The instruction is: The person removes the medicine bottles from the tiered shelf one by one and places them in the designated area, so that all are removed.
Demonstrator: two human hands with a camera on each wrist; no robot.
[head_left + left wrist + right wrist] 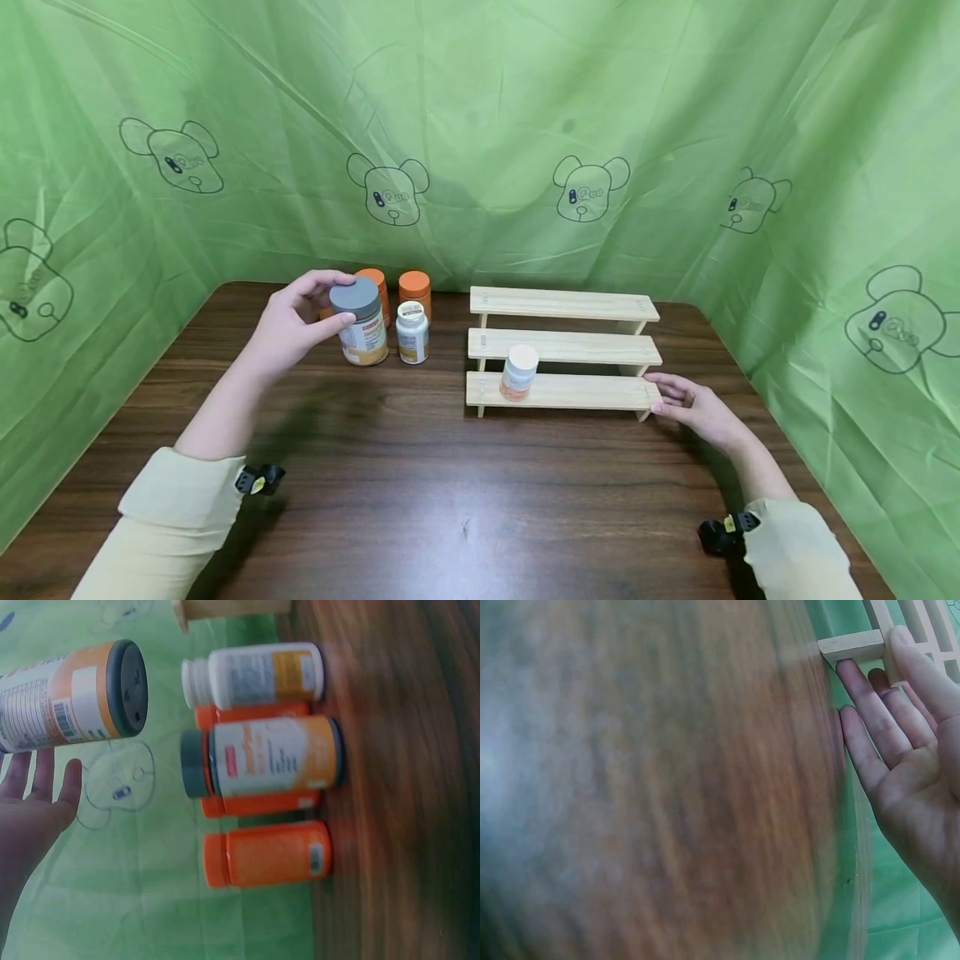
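My left hand [288, 321] grips a grey-lidded supplement bottle [365, 340] with thumb and fingers. In the left wrist view that bottle [67, 697] is lifted, its dark base showing. A similar grey-lidded bottle [270, 757] stands below it. Beside that is a white bottle [412, 336], and orange bottles [416, 287] stand behind and beside them, partly hidden. My right hand [697, 408] holds the right end of a three-step wooden rack [585, 392], the thumb [911, 656] on one side and fingers on the other. A small white-capped bottle [519, 372] stands on the lowest step.
A dark brown wooden table [450, 500] lies under everything. Green cloth [487, 100] printed with bear faces hangs at the back and both sides. The bottle group stands left of the rack near the back edge.
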